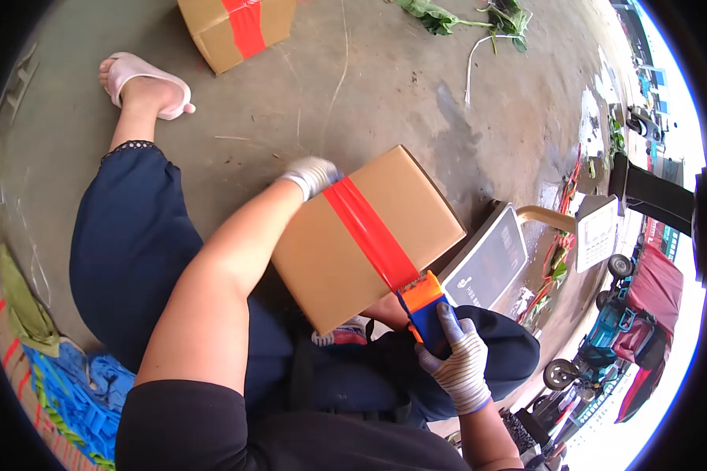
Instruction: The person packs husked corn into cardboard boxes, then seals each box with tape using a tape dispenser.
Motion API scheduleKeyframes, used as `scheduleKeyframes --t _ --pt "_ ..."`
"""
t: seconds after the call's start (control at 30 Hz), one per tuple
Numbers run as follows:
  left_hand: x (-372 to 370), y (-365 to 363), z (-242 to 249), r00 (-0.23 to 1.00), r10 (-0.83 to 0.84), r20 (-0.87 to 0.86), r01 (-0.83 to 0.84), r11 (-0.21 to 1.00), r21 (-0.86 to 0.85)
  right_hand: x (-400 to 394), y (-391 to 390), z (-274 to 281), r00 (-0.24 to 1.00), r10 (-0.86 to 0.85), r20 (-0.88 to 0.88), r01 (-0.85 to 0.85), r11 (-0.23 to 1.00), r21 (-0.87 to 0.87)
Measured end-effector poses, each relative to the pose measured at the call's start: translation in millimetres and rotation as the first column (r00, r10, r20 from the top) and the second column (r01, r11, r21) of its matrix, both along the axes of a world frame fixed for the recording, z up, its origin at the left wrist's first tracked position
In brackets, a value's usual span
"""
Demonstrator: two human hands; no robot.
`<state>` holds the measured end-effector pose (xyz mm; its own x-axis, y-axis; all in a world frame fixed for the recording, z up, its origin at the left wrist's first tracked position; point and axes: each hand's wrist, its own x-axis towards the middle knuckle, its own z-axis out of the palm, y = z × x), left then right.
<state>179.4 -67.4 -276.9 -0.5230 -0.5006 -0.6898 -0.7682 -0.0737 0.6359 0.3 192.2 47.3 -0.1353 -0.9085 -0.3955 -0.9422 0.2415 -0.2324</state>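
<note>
The box rests on the person's lap, tipped up so the top faces them. The left hand presses flat on its far corner to keep it from sliding. The right hand grips the tape gun at the near edge, where the red tape ends.

Left hand: white knitted work glove, blue-edged cuff | Right hand: white knitted work glove with fine grey striping, blue-edged cuff | Arms: bare below short black sleeves | Torso: black top | Legs: dark navy loose trousers, lace-trimmed hem | Foot: pale pink open slide sandal
</note>
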Motion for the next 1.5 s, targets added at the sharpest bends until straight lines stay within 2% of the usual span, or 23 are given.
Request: scheduleKeyframes --t 0.03,0.07,0.13,0.2,0.27,0.33,0.43,0.47,0.5,0.57,0.7,0.73,0.87,0.93,0.97,1.03,1.07,1.1,1.13,1.17,1.3,1.37,1.5 --pt "-12 17 -39 0.99 0.128 -0.061 -0.092 0.908 0.408 -2 4 -6 1.0 -0.025 0.015 0.025 1.0 0.001" --pt "-11 17 -42 0.99 0.122 -0.064 -0.084 0.905 0.417 -5 8 -11 0.998 -0.05 0.026 0.05 0.998 0.026" --pt "0 22 -43 0.962 -0.265 0.07 0.21 0.875 0.436 -4 9 -18 0.997 -0.066 0.044 0.066 0.998 0.005" --pt "13 -12 7 0.763 -0.593 0.257 0.613 0.79 0.003 -1 -4 -23 0.995 -0.068 0.072 0.072 0.996 -0.049" --pt "40 -43 86 0.967 -0.167 0.192 0.212 0.946 -0.245 11 -34 -20 0.997 -0.04 0.069 0.044 0.998 -0.051" --pt "61 -57 134 0.985 0.024 0.169 0.03 0.949 -0.314 34 -85 -19 1.0 -0.001 -0.011 0.001 0.999 -0.051" --pt "75 -11 214 0.953 -0.094 0.288 0.171 0.952 -0.254 62 -156 -47 0.997 0.03 0.074 -0.024 0.996 -0.086" --pt "69 31 227 0.931 -0.03 0.363 0.211 0.856 -0.472 69 -176 -58 0.997 0.069 0.022 -0.068 0.996 -0.061" --pt "60 74 228 0.906 0.049 0.421 0.265 0.71 -0.652 80 -195 -55 0.998 0.06 0.001 -0.06 0.998 -0.02" --pt "35 125 199 0.931 0.098 0.351 0.145 0.784 -0.604 84 -213 -51 0.996 0.088 0.029 -0.089 0.996 0.015" --pt "24 139 172 0.915 0.223 0.335 0.118 0.646 -0.754 76 -188 -48 0.992 0.104 0.069 -0.104 0.995 -0.01" --pt "27 136 174 0.911 0.221 0.349 0.116 0.674 -0.729 75 -167 -40 0.995 0.098 0.034 -0.097 0.995 -0.015" --pt "55 77 200 0.916 0.183 0.356 0.118 0.727 -0.677 45 -86 -44 0.998 0.055 0.026 -0.053 0.996 -0.078" --pt "90 25 184 0.961 0.179 0.21 0.01 0.738 -0.675 33 -55 -46 0.998 0.008 0.058 -0.005 0.999 -0.047" --pt "109 -2 177 0.982 0.182 0.055 -0.104 0.757 -0.645 26 -43 -57 0.996 0.03 0.083 -0.02 0.993 -0.118" --pt "126 -46 185 0.949 0.314 -0.009 -0.281 0.836 -0.472 16 -27 -86 0.996 0.068 0.05 -0.061 0.988 -0.143" --pt "134 -67 180 0.953 0.294 0.069 -0.21 0.809 -0.549 7 -23 -130 0.993 0.092 0.078 -0.078 0.984 -0.159" --pt "141 -81 170 0.953 0.299 0.049 -0.21 0.77 -0.602 14 -40 -137 0.988 0.116 0.106 -0.097 0.98 -0.172" --pt "147 -95 159 0.951 0.307 0.041 -0.218 0.756 -0.617 18 -58 -143 0.996 0.091 -0.017 -0.089 0.991 0.105" --pt "152 -106 148 0.947 0.318 0.034 -0.227 0.742 -0.631 30 -88 -150 0.999 -0.004 0.049 -0.006 0.979 0.204" --pt "159 -128 123 0.941 0.335 0.04 -0.234 0.733 -0.639 68 -195 -162 0.992 -0.009 0.126 -0.031 0.948 0.317" --pt "160 -130 120 0.921 0.381 -0.075 -0.362 0.771 -0.524 77 -223 -159 0.996 0.011 0.086 -0.037 0.952 0.303" --pt "145 -109 140 0.934 0.352 -0.064 -0.302 0.68 -0.668 63 -238 -166 0.965 -0.122 0.233 0.018 0.914 0.405"
